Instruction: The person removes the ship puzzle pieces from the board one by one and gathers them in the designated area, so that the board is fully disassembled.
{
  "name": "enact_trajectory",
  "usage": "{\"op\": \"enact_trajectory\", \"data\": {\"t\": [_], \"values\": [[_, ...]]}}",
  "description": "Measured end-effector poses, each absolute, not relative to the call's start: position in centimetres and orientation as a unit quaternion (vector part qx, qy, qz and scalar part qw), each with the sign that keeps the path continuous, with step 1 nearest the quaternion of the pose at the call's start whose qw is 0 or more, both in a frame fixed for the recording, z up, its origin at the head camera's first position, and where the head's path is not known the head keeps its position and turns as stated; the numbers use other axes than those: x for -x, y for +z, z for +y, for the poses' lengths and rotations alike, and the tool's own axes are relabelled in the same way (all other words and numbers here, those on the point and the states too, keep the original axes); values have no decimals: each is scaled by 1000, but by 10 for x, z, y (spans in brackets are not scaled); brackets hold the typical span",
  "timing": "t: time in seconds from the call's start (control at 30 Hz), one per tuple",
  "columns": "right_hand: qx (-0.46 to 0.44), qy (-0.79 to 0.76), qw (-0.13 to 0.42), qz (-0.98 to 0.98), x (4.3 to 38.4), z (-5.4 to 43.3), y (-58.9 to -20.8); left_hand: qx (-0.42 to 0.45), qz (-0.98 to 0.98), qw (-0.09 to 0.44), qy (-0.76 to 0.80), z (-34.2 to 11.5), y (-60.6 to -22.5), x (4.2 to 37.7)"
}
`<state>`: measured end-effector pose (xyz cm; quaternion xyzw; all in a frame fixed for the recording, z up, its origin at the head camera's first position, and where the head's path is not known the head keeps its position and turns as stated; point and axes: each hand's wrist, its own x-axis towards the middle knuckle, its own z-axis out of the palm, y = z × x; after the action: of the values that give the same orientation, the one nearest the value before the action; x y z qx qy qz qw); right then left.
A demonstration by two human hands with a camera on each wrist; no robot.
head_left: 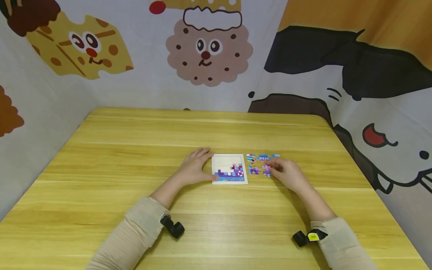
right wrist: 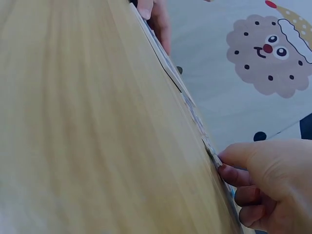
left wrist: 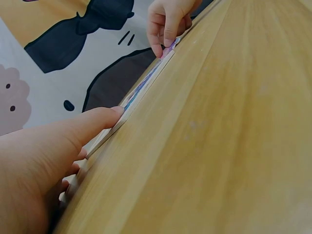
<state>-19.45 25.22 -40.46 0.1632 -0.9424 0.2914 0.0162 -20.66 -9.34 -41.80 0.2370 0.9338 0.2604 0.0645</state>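
A square white-rimmed puzzle tray (head_left: 222,161) lies on the table, its lower part and right side filled with purple and blue pieces. My left hand (head_left: 192,167) steadies it from the left, thumb pressing on the lower left rim and fingers spread by the upper corner. To the right of the tray, my right hand (head_left: 291,175) pinches a purple jigsaw piece (head_left: 266,168) between thumb and fingertips, low over the tabletop; the fingers hide part of it. Several loose jigsaw pieces (head_left: 254,170) lie between that hand and the tray.
The wooden table (head_left: 216,225) reaches back to a wall covering (head_left: 141,93) printed with cartoon food and an animal. Black wrist cameras (head_left: 175,228) sit at both cuffs, above the tabletop.
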Motion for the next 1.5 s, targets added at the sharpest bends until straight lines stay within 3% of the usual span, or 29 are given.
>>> {"op": "enact_trajectory", "data": {"t": [0.47,0.8,1.5], "values": [[-164,304,31,-938,194,254,-407,-238,933,66,262,-95,-416,205],[-171,332,85,-924,195,239,-394,-235,935,66,258,-95,-416,207],[-209,353,10,-912,191,186,-395,-238,935,65,257,-93,-418,208]]}}
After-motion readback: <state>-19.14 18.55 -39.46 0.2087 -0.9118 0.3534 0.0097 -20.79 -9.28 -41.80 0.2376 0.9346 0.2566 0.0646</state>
